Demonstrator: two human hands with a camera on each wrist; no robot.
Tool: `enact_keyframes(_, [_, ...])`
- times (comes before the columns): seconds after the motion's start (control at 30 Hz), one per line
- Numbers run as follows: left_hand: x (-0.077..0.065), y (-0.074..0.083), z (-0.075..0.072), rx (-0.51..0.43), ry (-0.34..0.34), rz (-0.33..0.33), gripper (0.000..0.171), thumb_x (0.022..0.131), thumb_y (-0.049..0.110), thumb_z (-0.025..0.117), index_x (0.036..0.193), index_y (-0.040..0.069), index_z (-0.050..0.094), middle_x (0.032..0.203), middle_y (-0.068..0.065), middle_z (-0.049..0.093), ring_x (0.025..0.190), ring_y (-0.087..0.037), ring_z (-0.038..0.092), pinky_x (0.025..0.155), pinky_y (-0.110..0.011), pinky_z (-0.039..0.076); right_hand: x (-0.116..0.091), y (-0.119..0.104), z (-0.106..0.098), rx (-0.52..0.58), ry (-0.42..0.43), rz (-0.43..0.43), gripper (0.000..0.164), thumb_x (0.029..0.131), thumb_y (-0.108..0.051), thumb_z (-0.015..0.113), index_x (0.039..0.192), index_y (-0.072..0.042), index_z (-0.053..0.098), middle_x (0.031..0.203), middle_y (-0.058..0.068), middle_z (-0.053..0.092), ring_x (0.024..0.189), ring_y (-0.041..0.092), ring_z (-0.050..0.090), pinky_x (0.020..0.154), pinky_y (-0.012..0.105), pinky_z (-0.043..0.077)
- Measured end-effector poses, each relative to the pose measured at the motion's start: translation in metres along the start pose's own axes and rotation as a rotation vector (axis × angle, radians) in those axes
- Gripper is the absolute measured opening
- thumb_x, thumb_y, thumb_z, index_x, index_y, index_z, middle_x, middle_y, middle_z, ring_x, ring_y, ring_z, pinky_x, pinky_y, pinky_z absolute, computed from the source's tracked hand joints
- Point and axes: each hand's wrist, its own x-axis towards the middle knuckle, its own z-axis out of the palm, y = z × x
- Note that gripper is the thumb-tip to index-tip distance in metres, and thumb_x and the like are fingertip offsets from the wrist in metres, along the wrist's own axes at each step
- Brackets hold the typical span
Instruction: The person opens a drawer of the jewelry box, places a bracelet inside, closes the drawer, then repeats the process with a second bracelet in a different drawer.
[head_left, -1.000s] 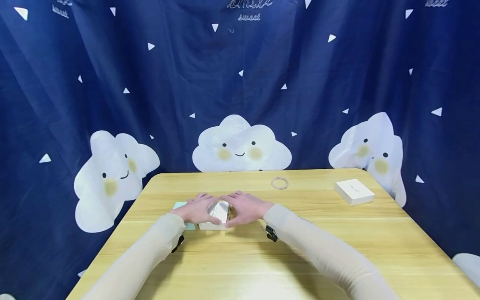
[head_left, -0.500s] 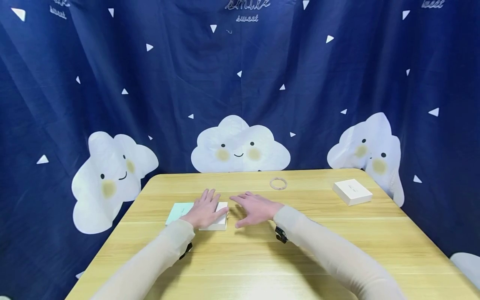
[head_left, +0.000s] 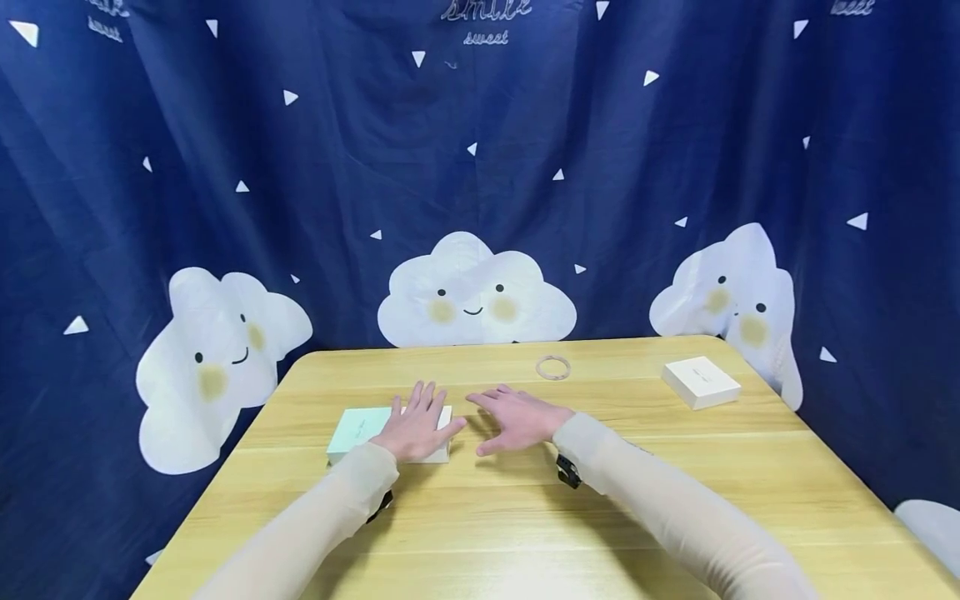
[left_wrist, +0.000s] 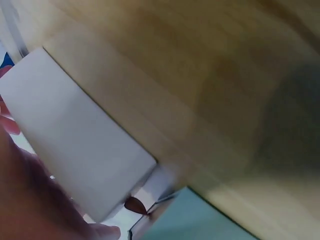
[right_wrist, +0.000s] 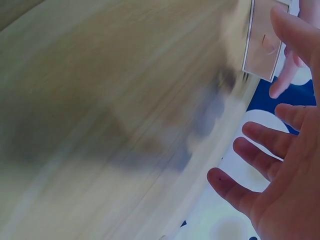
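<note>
One white box (left_wrist: 80,135): rests flat on the table (head_left: 487,525), under the left hand; main reference for all positions below.
White box, visible parts: right end of the top and front wall in the head view; one broad pale face in the left wrist view.
Left hand (head_left: 414,427): over the top of the white box; fingers straight and spread, pointing away from the person, thumb extended toward the box's right edge. Grip: relaxed, not curled round the box; pressure on it cannot be told.
Right hand (head_left: 519,418): just right of the white box, apart from it; fingers extended, thumb held away from them. Grip: released, palm side toward the box.
Mint box (head_left: 352,429): just beside the white box, on its left; small lettering on top, too small to read. Contact between the two: hidden by the left hand.
Ring (head_left: 553,377): lies flat, beyond the white box and to its right; thin, pale.
Corner box (head_left: 701,380): well to the right of the white box and farther back; white, small print on the lid.
Curtain (head_left: 345,167): behind the white box, past the table's far edge; dark blue with white triangles and smiling clouds.
Sleeves (head_left: 300,525): nearer the person than the white box; pale, one on each arm.
</note>
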Motion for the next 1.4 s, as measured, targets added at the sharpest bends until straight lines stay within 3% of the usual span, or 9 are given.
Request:
enact_keyframes(0.27, [0.002,-0.001,0.011,0.021,0.017,-0.017,0.092,0.096,0.077,0.025,0.162,0.013,0.021,0.170,-0.015,0.010,0.157,-0.034,0.003,0.117,-0.072,0.002,-0.009,0.004,-0.005,0.012,0.001,0.009,0.094,0.087,-0.059,0.070,0.160,-0.018,0.028,0.161,0.006,0.038,0.148,0.032,0.035,0.118,0.052,0.034])
enact_keyframes(0.57, [0.002,0.003,0.012,-0.004,0.008,-0.031,0.090,0.096,0.077,0.025,0.163,0.016,0.018,0.170,-0.013,0.007,0.157,-0.031,-0.003,0.116,-0.073,-0.005,-0.021,0.015,-0.006,0.032,0.006,0.024,0.093,0.087,-0.061,0.069,0.160,-0.020,0.028,0.161,0.007,0.037,0.148,0.034,0.034,0.118,0.053,0.033])
enact_keyframes(0.83, [0.000,0.003,0.011,-0.014,0.018,-0.036,0.090,0.096,0.078,0.026,0.163,0.019,0.017,0.170,-0.014,0.010,0.157,-0.033,-0.001,0.115,-0.074,-0.006,-0.042,0.026,-0.021,0.029,0.029,-0.004,0.090,0.087,-0.055,0.072,0.159,-0.016,0.032,0.160,0.009,0.040,0.146,0.036,0.037,0.118,0.053,0.032])
enact_keyframes(1.1, [0.003,0.001,0.015,-0.013,0.036,-0.030,0.088,0.097,0.075,0.028,0.163,0.017,0.019,0.170,-0.014,0.011,0.157,-0.036,0.001,0.113,-0.075,-0.009,-0.067,0.042,-0.034,0.024,0.006,0.062,0.093,0.086,-0.055,0.074,0.160,-0.020,0.030,0.162,0.010,0.035,0.150,0.039,0.030,0.118,0.063,0.024])
enact_keyframes(1.4, [0.000,0.003,0.012,-0.003,0.033,-0.031,0.088,0.097,0.075,0.028,0.163,0.016,0.019,0.169,-0.015,0.011,0.157,-0.037,0.001,0.113,-0.076,-0.009,-0.089,0.059,-0.046,-0.014,0.042,0.084,0.092,0.083,-0.050,0.078,0.158,-0.020,0.034,0.162,0.011,0.034,0.149,0.039,0.029,0.112,0.073,0.024])
